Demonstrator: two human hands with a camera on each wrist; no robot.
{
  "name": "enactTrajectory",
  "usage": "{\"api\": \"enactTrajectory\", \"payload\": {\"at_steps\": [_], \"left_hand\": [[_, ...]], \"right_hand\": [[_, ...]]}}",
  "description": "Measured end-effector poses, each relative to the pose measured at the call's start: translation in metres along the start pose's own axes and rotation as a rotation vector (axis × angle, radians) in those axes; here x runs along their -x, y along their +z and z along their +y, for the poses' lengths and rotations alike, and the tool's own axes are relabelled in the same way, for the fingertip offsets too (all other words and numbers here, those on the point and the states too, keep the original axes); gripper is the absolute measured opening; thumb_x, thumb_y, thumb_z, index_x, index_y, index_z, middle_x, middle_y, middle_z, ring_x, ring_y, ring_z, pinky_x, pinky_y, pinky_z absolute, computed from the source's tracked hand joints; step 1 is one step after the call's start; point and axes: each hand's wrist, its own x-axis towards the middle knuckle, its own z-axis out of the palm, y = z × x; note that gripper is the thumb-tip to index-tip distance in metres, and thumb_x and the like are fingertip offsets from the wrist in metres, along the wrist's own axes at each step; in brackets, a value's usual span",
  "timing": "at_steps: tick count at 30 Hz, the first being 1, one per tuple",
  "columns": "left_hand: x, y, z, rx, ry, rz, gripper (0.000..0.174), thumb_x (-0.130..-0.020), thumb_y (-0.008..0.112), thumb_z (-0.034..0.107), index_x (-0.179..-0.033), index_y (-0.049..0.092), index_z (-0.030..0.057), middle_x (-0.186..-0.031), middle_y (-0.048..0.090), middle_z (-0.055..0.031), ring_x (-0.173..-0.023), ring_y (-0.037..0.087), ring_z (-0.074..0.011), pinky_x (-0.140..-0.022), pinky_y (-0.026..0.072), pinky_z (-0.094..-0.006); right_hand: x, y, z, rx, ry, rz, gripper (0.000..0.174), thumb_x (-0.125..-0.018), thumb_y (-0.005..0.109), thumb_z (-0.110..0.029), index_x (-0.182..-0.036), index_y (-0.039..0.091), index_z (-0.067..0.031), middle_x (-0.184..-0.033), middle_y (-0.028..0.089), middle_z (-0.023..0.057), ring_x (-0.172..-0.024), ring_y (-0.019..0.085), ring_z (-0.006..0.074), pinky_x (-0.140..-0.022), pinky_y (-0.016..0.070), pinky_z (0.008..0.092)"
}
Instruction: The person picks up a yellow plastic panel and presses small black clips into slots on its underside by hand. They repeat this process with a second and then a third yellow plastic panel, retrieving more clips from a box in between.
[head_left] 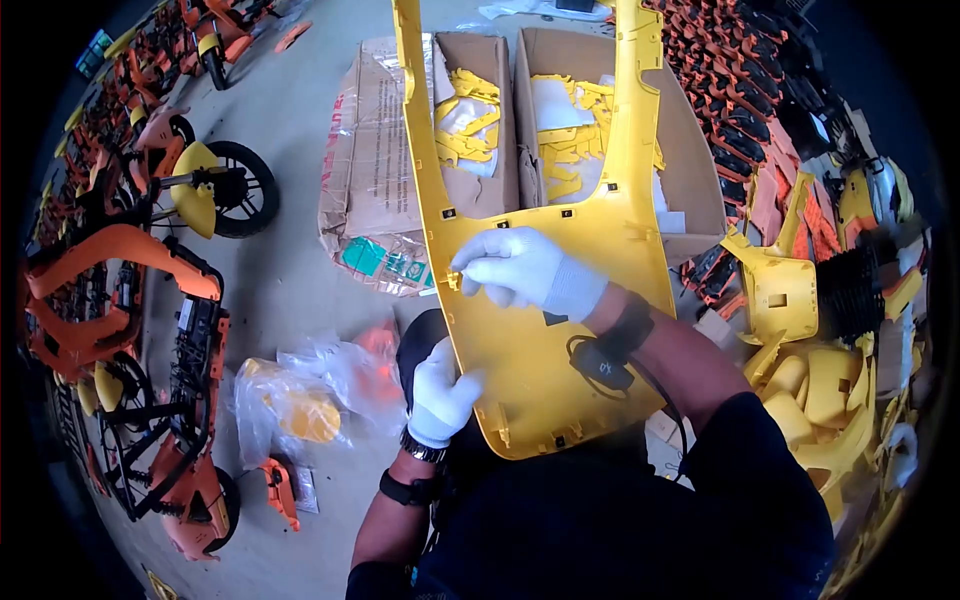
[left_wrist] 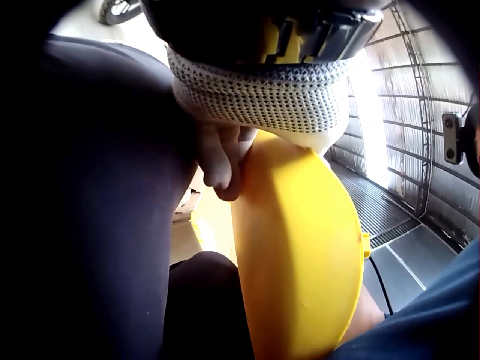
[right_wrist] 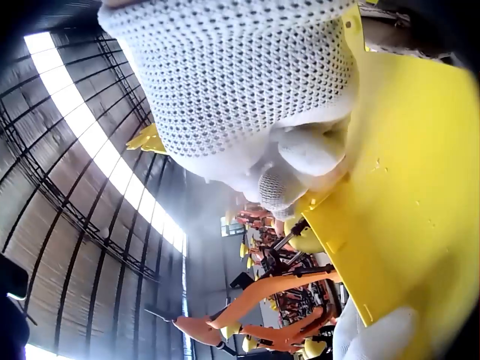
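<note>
A large yellow plastic panel [head_left: 560, 370] with two long arms lies tilted over the person's lap, its inner side up. Several small black clips [head_left: 567, 213] sit along it. My gloved left hand [head_left: 442, 395] grips its lower left edge, thumb on the inner side; in the left wrist view, fingers [left_wrist: 217, 169] curl behind the panel. My gloved right hand [head_left: 515, 268] is over the left edge, fingers bent, fingertips right at a small yellow tab [head_left: 453, 280]. In the right wrist view its fingers [right_wrist: 307, 154] curl beside the panel edge; I cannot tell what they pinch.
Open cardboard boxes [head_left: 375, 150] with yellow pieces stand beyond the panel. Orange scooter frames [head_left: 130, 250] line the left side. On the floor lie a bagged yellow part [head_left: 305, 412] and an orange piece [head_left: 280, 492]. More yellow panels [head_left: 825, 385] are piled at right.
</note>
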Motion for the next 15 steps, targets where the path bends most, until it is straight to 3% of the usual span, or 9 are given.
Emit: {"api": "enactTrajectory", "payload": {"at_steps": [3, 5, 8, 15], "left_hand": [[0.0, -0.007, -0.003, -0.095, 0.047, 0.003, 0.043, -0.086, 0.065, 0.012, -0.125, 0.059, -0.0057, -0.104, 0.073, -0.0148, -0.093, 0.07, -0.0189, -0.083, 0.0552, -0.0317], [-0.004, -0.01, -0.011, -0.187, 0.127, -0.005, 0.045, -0.085, 0.067, 0.015, -0.125, 0.059, -0.0039, -0.101, 0.074, -0.0187, -0.09, 0.074, -0.0263, -0.079, 0.0569, -0.0345], [-0.007, -0.009, -0.019, -0.117, 0.119, -0.017, 0.045, -0.085, 0.067, 0.017, -0.125, 0.059, -0.0029, -0.099, 0.073, -0.0197, -0.089, 0.074, -0.0298, -0.077, 0.0574, -0.0354], [-0.011, -0.01, -0.01, -0.164, 0.128, -0.019, 0.046, -0.083, 0.065, 0.017, -0.124, 0.059, -0.0027, -0.096, 0.073, -0.0194, -0.087, 0.074, -0.0326, -0.077, 0.0575, -0.0365]], "right_hand": [[-0.006, 0.013, 0.013, -0.112, -0.003, 0.056, 0.026, -0.097, 0.058, -0.017, -0.117, 0.063, -0.0009, -0.095, 0.07, 0.0075, -0.06, 0.057, 0.0067, -0.049, 0.0435, 0.0206], [-0.004, 0.015, 0.013, -0.097, -0.009, 0.074, 0.029, -0.096, 0.059, -0.02, -0.118, 0.063, -0.0017, -0.095, 0.07, 0.0059, -0.064, 0.056, 0.0068, -0.052, 0.0438, 0.0211], [0.0, 0.015, 0.008, -0.091, 0.033, 0.113, 0.031, -0.096, 0.06, -0.02, -0.12, 0.061, -0.0014, -0.097, 0.07, 0.0061, -0.066, 0.056, 0.0071, -0.054, 0.0442, 0.0216], [-0.002, 0.017, 0.009, 0.048, 0.019, 0.175, 0.027, -0.094, 0.064, -0.019, -0.112, 0.061, 0.0001, -0.094, 0.071, 0.0083, -0.064, 0.057, 0.0085, -0.056, 0.0458, 0.0236]]}}
